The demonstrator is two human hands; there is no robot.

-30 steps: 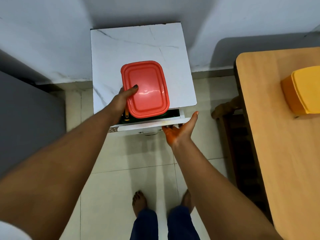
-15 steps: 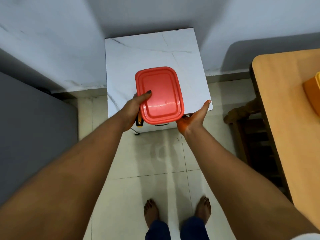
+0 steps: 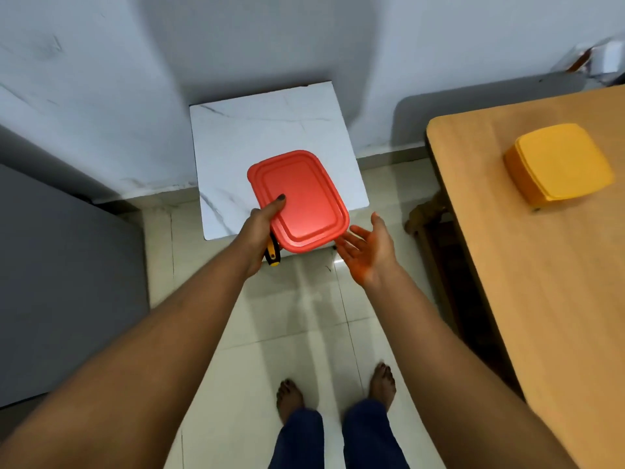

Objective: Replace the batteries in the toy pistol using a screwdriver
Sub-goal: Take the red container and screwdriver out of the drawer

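Red box (image 3: 299,198) gripped in left hand (image 3: 257,228) with, seemingly, a screwdriver (image 3: 272,254); right hand (image 3: 370,250) fingers spread, empty.

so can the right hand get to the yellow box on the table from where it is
Probably yes: the right hand is open and holds nothing, and the yellow box sits alone on the wooden table to its right, nothing between them, though it may need a step closer.
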